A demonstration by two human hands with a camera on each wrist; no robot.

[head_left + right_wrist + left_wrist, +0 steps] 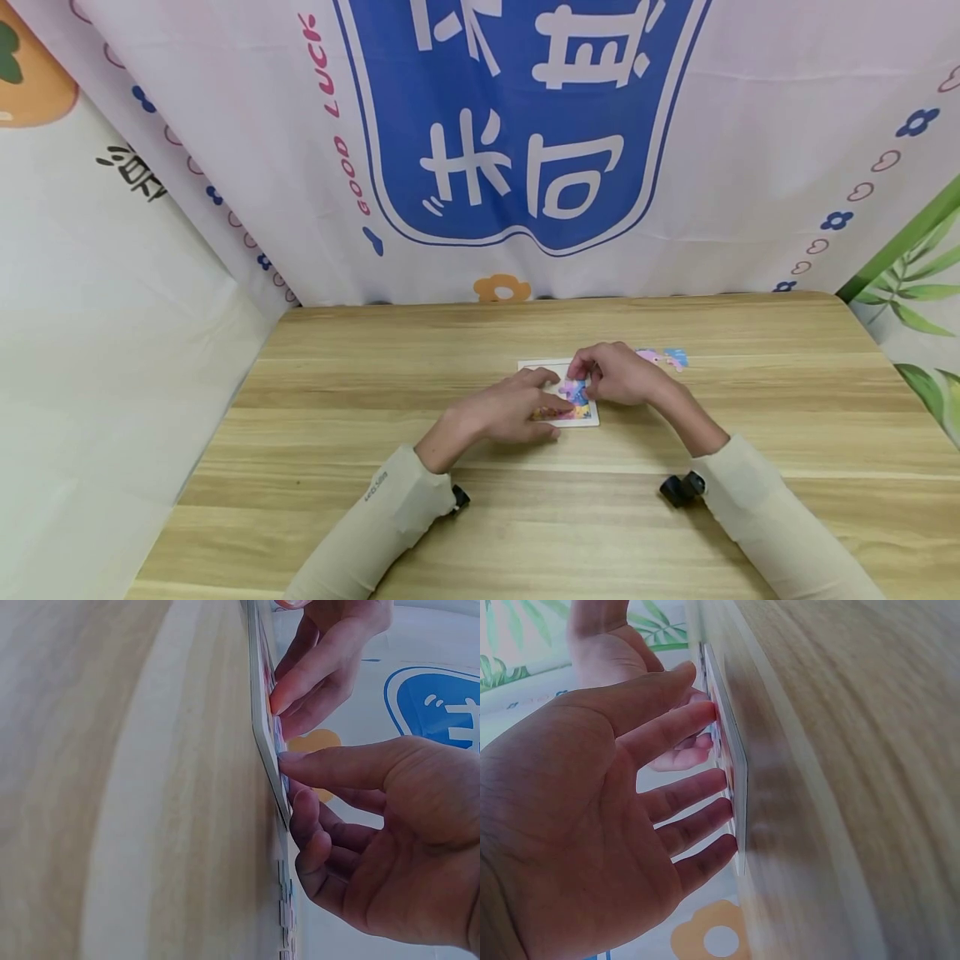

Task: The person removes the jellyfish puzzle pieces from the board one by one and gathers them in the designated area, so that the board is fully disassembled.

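A jigsaw puzzle board (581,422) with a white border lies flat on the table, its bottom rows showing pink, orange and yellow printing. My left hand (513,408) rests over its left part, fingers spread and fairly straight, fingertips on the printed surface in the left wrist view. From the right, my right hand (622,373) pinches a blue and purple puzzle piece (576,392) between thumb and forefinger, close over the board. In the right wrist view the right thumb (307,766) meets the surface, the other fingers curled. Both hands hide much of the picture.
Loose puzzle pieces (675,358) in pink and blue lie just right of the board, partly behind the right hand. The wooden table (360,358) ends at a printed curtain (712,208) at the back.
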